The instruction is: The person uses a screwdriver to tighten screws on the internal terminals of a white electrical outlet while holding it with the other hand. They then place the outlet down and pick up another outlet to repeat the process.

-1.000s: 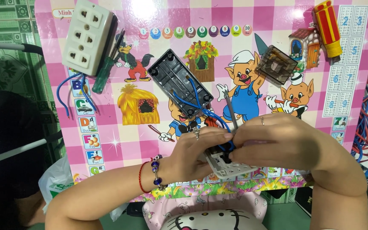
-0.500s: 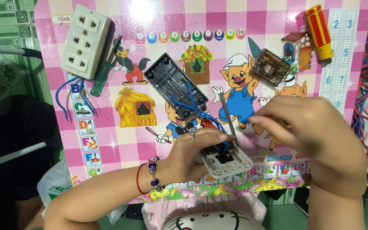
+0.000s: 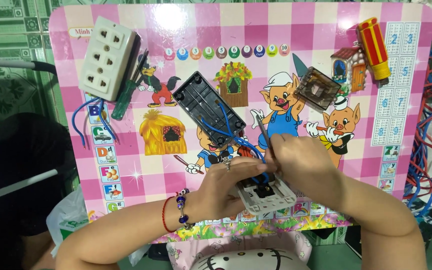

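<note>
A pink checked cartoon-printed counter [image 3: 176,165] carries everything. Near its front edge, the left hand [image 3: 226,187] curls around a grey rectangular plastic socket faceplate [image 3: 267,194], long axis slanting toward the black plastic socket housing [image 3: 208,109] just beyond. The right hand [image 3: 301,162] pinches a thin metal screwdriver [image 3: 262,131], pointing down into the faceplate among blue wires [image 3: 226,131].
</note>
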